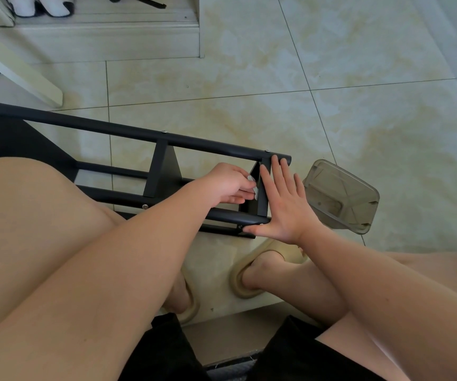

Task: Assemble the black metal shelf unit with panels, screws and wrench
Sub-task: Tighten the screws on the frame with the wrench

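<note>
Head view | black shelf [161,171] lies sideways on floor, centre left of frame | right hand [285,204] flat, fingers straight, presses end panel [263,199] | left hand [227,185] pinches small silvery piece [255,191] | probably stiff, light, smooth; better to hold by round bar [84,123]

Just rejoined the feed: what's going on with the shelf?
A seated person has the black shelf unit lying on its side on the floor. The right hand presses flat against its end. The left hand reaches between the rails, pinching a small pale piece at the end panel, too small to identify. A clear container lies nearby.
</note>
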A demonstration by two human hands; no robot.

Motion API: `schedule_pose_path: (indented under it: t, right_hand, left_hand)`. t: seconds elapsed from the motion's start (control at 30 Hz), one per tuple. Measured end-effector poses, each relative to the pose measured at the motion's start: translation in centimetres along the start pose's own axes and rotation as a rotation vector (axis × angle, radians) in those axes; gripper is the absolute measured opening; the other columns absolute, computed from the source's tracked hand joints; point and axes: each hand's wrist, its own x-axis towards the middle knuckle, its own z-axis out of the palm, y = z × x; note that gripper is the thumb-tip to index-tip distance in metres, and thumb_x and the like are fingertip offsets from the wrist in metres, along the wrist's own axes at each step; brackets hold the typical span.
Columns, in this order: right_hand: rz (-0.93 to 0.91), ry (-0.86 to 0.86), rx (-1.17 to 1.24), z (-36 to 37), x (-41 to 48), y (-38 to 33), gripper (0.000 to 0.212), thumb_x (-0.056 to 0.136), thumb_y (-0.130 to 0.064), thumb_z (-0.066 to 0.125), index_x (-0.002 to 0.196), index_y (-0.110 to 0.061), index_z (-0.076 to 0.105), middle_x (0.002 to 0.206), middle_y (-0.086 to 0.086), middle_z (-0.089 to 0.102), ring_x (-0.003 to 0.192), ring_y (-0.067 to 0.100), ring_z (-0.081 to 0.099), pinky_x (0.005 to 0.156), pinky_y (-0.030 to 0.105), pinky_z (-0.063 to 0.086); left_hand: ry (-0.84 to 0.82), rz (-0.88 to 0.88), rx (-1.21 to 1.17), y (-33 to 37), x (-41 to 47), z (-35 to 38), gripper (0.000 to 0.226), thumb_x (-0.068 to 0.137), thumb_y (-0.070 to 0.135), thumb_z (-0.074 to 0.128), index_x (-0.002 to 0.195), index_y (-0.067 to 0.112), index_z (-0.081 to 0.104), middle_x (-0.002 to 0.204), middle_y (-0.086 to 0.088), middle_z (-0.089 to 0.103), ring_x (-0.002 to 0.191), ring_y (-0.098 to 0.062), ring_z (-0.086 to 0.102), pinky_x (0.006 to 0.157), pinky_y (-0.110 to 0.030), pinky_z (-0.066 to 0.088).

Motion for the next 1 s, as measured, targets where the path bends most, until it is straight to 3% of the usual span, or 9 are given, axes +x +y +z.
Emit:
schedule_pose_path:
  t: [0.2, 0.47, 0.57, 0.77, 1.0]
  right_hand:
    - [-0.006, 0.007, -0.003, 0.09, 0.00, 0.03, 0.135, 0.065, -0.095, 0.044, 0.162, -0.017, -0.007, 0.167, 0.011, -0.020, 0.153, 0.029, -0.023, 0.124, 0.059, 0.001]
    - [-0.002, 0.018, -0.003, 0.20, 0.02, 0.05, 0.135, 0.064, -0.096, 0.042, 0.162, -0.016, -0.006, 0.168, 0.012, -0.018, 0.154, 0.030, -0.020, 0.124, 0.059, 0.003]
    - [-0.002, 0.021, -0.003, 0.23, 0.01, 0.07, 0.135, 0.065, -0.094, 0.044, 0.162, -0.016, -0.005, 0.168, 0.012, -0.017, 0.154, 0.030, -0.020, 0.124, 0.059, 0.003]
    - [-0.005, 0.024, -0.017, 0.24, 0.00, 0.04, 0.134, 0.065, -0.094, 0.044, 0.162, -0.015, -0.005, 0.168, 0.013, -0.017, 0.154, 0.030, -0.020, 0.123, 0.060, 0.004]
    - [-0.010, 0.032, -0.013, 0.35, -0.18, -0.11, 0.134, 0.065, -0.095, 0.043, 0.162, -0.016, -0.005, 0.168, 0.013, -0.017, 0.154, 0.031, -0.020, 0.123, 0.060, 0.004]
  left_hand:
    - [-0.062, -0.076, 0.049, 0.12, -0.20, -0.02, 0.006, 0.098, 0.012, 0.062, 0.094, 0.014, 0.057, 0.090, -0.010, 0.072, 0.082, -0.018, 0.074, 0.068, -0.028, 0.058]
    - [-0.083, -0.121, -0.035, 0.14, -0.27, 0.41, 0.008, 0.102, 0.008, 0.052, 0.095, 0.007, 0.056, 0.091, -0.013, 0.066, 0.081, -0.020, 0.069, 0.064, -0.027, 0.059]
    - [-0.093, -0.132, -0.027, -0.01, -0.40, 0.36, 0.005, 0.102, 0.009, 0.053, 0.098, 0.008, 0.056, 0.090, -0.011, 0.068, 0.086, -0.021, 0.070, 0.069, -0.029, 0.059]
    - [-0.082, -0.122, 0.062, -0.18, -0.35, 0.43, 0.005, 0.100, 0.013, 0.058, 0.095, 0.013, 0.059, 0.079, -0.005, 0.073, 0.076, -0.016, 0.072, 0.068, -0.029, 0.058]
    - [-0.098, -0.147, 0.133, -0.04, -0.61, 0.33, 0.010, 0.102, 0.013, 0.051, 0.097, 0.014, 0.060, 0.080, -0.003, 0.074, 0.081, -0.017, 0.071, 0.083, -0.032, 0.057]
